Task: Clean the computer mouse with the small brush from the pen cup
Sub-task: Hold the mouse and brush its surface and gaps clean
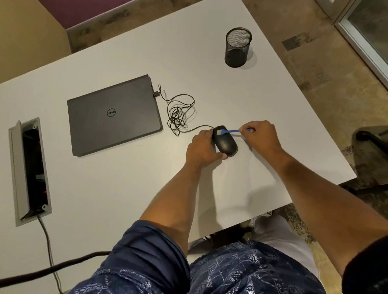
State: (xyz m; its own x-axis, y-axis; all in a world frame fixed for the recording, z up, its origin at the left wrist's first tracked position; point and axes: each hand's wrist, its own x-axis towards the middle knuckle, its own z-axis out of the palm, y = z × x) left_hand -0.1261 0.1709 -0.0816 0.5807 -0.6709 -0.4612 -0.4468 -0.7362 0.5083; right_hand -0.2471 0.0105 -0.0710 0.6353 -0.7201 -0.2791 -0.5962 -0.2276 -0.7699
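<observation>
Mouse (225, 142) right of frame centre, gripped by left hand (202, 148); right hand (262, 135) fingers pinch blue brush (231, 132), bristles on its front

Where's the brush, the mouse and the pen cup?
brush (231, 132), head view, blue handle.
mouse (227, 144), head view, black top shell.
pen cup (236, 52), head view, mesh side wall.

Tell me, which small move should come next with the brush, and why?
Probably sweep the blue brush toward the mouse's near end: its bristles sit at the far, button end, the right hand grips the handle, and the left hand steadies the mouse.
</observation>
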